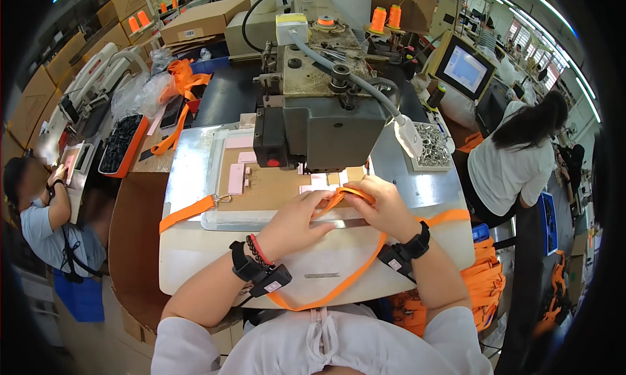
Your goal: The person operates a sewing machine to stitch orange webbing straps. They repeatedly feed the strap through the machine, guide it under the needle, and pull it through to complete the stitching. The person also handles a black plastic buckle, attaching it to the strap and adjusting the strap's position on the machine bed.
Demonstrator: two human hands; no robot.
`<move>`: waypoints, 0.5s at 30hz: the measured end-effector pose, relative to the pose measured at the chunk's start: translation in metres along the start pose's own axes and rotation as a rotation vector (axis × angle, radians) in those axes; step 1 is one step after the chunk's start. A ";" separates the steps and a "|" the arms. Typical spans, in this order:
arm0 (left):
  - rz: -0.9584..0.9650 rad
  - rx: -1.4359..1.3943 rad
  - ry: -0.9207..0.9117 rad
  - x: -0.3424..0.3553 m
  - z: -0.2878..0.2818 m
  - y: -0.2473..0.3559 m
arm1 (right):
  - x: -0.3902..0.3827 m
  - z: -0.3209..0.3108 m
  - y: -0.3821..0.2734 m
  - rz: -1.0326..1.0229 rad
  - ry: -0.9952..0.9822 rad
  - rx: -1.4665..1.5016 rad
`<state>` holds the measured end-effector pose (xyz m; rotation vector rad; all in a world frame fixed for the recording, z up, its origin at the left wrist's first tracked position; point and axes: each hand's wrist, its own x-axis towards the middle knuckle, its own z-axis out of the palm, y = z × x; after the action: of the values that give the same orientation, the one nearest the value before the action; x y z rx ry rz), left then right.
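Orange webbing strap (330,203) between the two hands, over the near edge of the work plate, in front of the industrial sewing machine (336,134). Right hand (385,209) pinches a folded bend of it between thumb and fingers. Left hand (293,222) has its fingertips at the strap, thumb spread apart below; cannot tell how firmly it grips. A slack length loops toward the wearer's lap.

Left side of plate: another strap section (188,213) with metal snap hook (222,198); cannot tell if it joins the held one.

Containers: white open box (433,166), right rear of table, filled with small metal fittings (430,145). Orange-red bin (112,173), far left, heaped with small black pieces (122,142), too small to identify. Tall open cardboard box (130,231) beside the table's left edge, contents not visible. Blue tray (551,248), far right, holds dark items, kind unclear. Piled orange straps (484,284) below the table's right side.
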<state>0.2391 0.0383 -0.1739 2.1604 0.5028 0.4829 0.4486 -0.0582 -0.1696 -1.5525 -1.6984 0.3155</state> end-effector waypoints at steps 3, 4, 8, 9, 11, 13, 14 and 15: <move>-0.194 -0.130 -0.127 0.004 -0.008 -0.001 | 0.002 0.000 0.001 -0.031 0.012 0.004; -0.210 -0.186 -0.155 0.008 -0.010 -0.004 | 0.003 0.001 0.002 -0.054 0.019 0.007; -0.338 -0.457 -0.224 0.023 -0.009 -0.019 | 0.003 0.000 0.005 0.048 0.011 0.119; -0.406 -0.551 -0.240 0.024 -0.007 -0.024 | 0.002 -0.001 0.006 0.052 -0.001 0.132; -0.352 -0.660 -0.185 0.027 -0.006 -0.033 | 0.000 0.000 0.007 0.036 -0.005 0.167; -0.352 -0.736 -0.158 0.027 -0.006 -0.039 | -0.002 0.003 0.008 0.014 0.005 0.178; -0.367 -0.769 -0.110 0.026 -0.005 -0.040 | -0.003 0.006 0.007 0.013 0.003 0.178; -0.379 -0.803 -0.062 0.025 -0.003 -0.039 | -0.002 0.007 0.008 -0.003 -0.003 0.167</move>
<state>0.2521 0.0749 -0.1998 1.2727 0.5484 0.3240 0.4489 -0.0561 -0.1803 -1.4273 -1.6331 0.4464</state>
